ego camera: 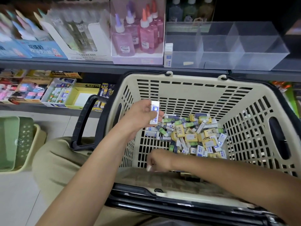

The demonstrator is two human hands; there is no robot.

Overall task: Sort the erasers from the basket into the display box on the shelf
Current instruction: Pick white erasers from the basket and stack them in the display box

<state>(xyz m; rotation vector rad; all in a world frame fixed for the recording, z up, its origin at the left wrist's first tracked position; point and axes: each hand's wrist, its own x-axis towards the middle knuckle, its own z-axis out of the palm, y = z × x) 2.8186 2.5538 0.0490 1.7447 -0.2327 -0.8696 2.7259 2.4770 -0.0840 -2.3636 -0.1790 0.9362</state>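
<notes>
L hand [141, 115] hovers over the basket's [195, 77] left wall, inside the rim, thumb and curled fingers pinching a white-and-blue eraser [154, 114] held roughly upright. R hand [158, 159] reaches across low in the basket, near the front-left corner of its floor. Its fingers curl downward w/ a small white piece [149, 168] at their tips, but it's blurred, so I can't tell if they grip it.

The loose erasers [192, 136] lie heaped on the far and right part of the basket floor: white-blue, yellow and green-sleeved ones mixed. The floor's front-left part shows bare slats around the R hand. The basket is beige w/ slotted walls; a black handle [83, 121] is folded out to the left, over the person's knee.

Display box [236, 46] sits on the shelf [65, 64] just above the basket's far rim, clear plastic, split by dividers into compartments, open on top. One upright eraser [168, 54] stands at its left end (inside the wall or just outside it, can't tell). Pink and purple glue bottles [138, 33] in a carton crowd the box's left side, touching or nearly so. Between basket rim and shelf edge there's only a narrow gap.

Green bins [14, 142] sit on the floor, far left.
</notes>
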